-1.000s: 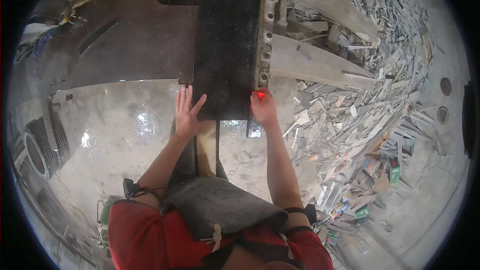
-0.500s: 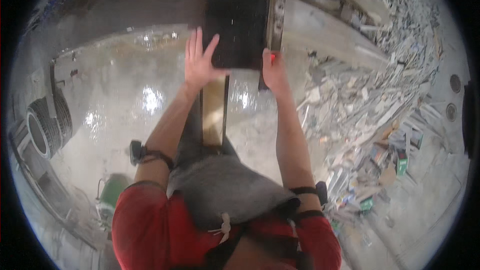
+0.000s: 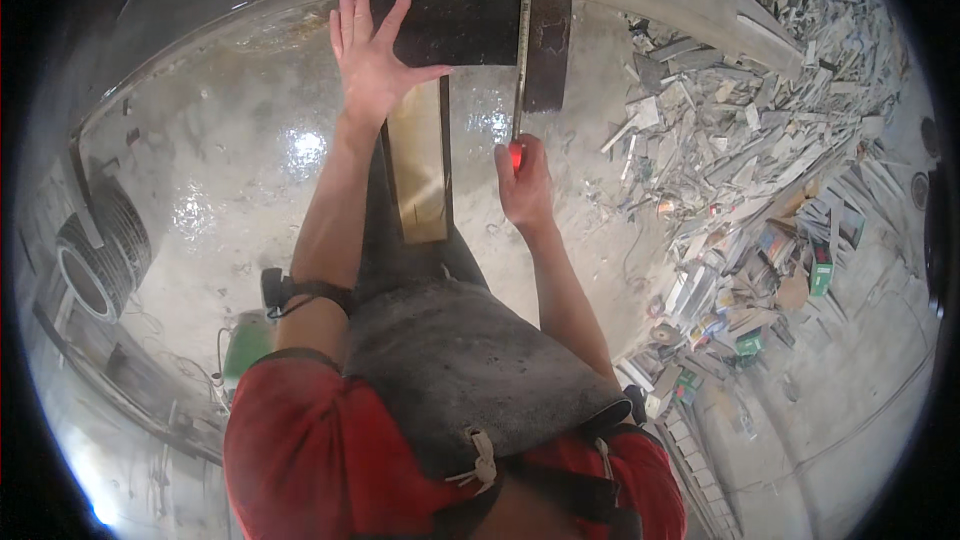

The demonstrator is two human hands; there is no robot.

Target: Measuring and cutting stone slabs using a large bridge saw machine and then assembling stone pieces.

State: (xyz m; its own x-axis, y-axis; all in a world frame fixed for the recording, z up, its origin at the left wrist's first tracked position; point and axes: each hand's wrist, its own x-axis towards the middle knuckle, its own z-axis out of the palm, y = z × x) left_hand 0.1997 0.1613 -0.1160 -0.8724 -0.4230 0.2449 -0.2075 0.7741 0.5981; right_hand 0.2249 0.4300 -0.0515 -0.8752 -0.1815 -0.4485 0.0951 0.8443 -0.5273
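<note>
A dark, flat slab [image 3: 460, 10] lies in front of me at the top of the view. My left hand [image 3: 375, 65] is open with its fingers spread, at the slab's near left corner. My right hand [image 3: 526, 185] is closed round a small red tape measure [image 3: 516, 155], nearer to me than the slab. From its case the thin blade [image 3: 522, 60] runs away from me along the slab's right edge. Beside the blade, on the right, is a dark rusty metal bar [image 3: 549, 30]. The blade's far end is out of view.
Beneath the slab a pale beam [image 3: 418, 170] points toward my grey apron [image 3: 470, 370]. Broken scraps [image 3: 740, 150] are heaped on the right. At the left stands a ribbed, tyre-like roll [image 3: 105, 250], with a green object [image 3: 248, 342] nearer me. The concrete floor looks wet and shiny.
My right hand has drawn back toward me from the slab's corner, with a length of tape blade now showing. The left hand stays at the near left corner. The whole view has shifted.
</note>
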